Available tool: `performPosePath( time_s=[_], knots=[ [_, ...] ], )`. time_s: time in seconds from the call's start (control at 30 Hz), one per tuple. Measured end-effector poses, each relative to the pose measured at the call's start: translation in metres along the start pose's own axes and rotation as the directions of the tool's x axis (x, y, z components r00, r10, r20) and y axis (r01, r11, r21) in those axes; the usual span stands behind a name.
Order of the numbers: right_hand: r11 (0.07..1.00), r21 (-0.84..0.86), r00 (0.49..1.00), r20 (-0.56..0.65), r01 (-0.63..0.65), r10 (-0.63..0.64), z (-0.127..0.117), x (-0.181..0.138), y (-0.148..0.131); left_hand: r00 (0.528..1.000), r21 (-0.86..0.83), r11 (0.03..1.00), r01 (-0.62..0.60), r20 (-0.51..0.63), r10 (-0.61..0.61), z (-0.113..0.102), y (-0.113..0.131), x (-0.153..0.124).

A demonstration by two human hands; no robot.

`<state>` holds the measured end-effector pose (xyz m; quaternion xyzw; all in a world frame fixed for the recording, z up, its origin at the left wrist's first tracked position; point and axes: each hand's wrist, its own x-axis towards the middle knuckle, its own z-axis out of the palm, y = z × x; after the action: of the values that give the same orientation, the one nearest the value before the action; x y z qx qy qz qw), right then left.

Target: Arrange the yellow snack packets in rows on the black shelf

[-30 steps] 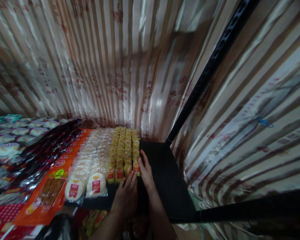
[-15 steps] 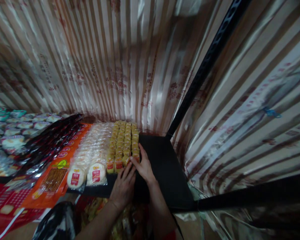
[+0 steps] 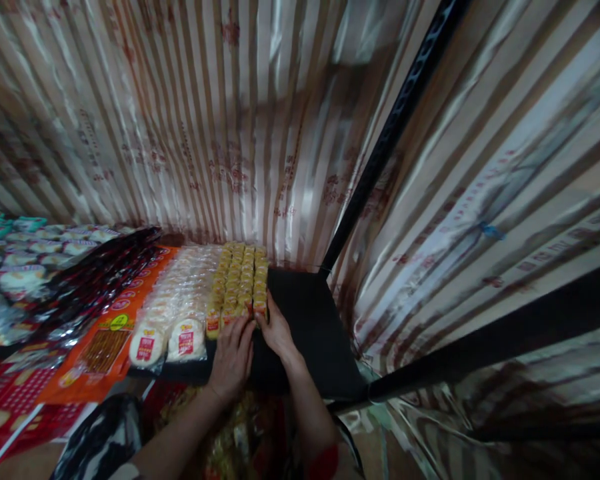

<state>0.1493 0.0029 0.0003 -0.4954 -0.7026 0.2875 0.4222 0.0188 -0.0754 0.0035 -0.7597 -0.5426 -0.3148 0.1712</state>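
Small yellow snack packets (image 3: 233, 280) stand in tight rows near the right end of the black shelf (image 3: 313, 327). My left hand (image 3: 234, 357) rests against the front ends of these rows, its fingers stretched forward. Along the right side of the rightmost row lies my right hand (image 3: 275, 327), fingers extended and thumb apart at the front end. The two hands nearly meet at the front corner, and my fingers partly hide the front packets there. Just left of the yellow rows are clear-wrapped round white crackers (image 3: 186, 339), lined up in two rows.
Farther left lie an orange snack bag (image 3: 103, 347), dark glossy packets (image 3: 87, 283) and white packets (image 3: 23, 280). A red basket (image 3: 10, 383) and a black plastic bag (image 3: 105, 427) sit lower left. A black metal post (image 3: 375, 173) rises at the right, before striped plastic sheeting (image 3: 230, 133).
The view has shifted slightly, so the shelf and goods appear a little farther left. Both hands stay at the front and right side of the yellow rows.
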Motion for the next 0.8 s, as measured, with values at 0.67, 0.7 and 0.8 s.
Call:
performPosePath(
  time_s=[0.67, 0.7, 0.8],
  knots=[
    [0.999, -0.023, 0.999, -0.041, -0.034, 0.033, 0.001, 0.000, 0.005, 0.990, 0.055, 0.988, 0.143, -0.002, -0.143, -0.017, -0.018, 0.040],
    [0.999, -0.027, 0.999, -0.038, -0.035, 0.034, 0.001, 0.000, 0.004, 0.989, 0.060, 0.987, 0.146, 0.001, -0.147, -0.016, -0.019, 0.042],
    [0.999, -0.036, 0.999, -0.028, -0.030, 0.029, 0.000, 0.000, 0.002, 0.987, 0.079, 0.984, 0.159, 0.020, -0.162, -0.013, -0.021, 0.045]
  ],
)
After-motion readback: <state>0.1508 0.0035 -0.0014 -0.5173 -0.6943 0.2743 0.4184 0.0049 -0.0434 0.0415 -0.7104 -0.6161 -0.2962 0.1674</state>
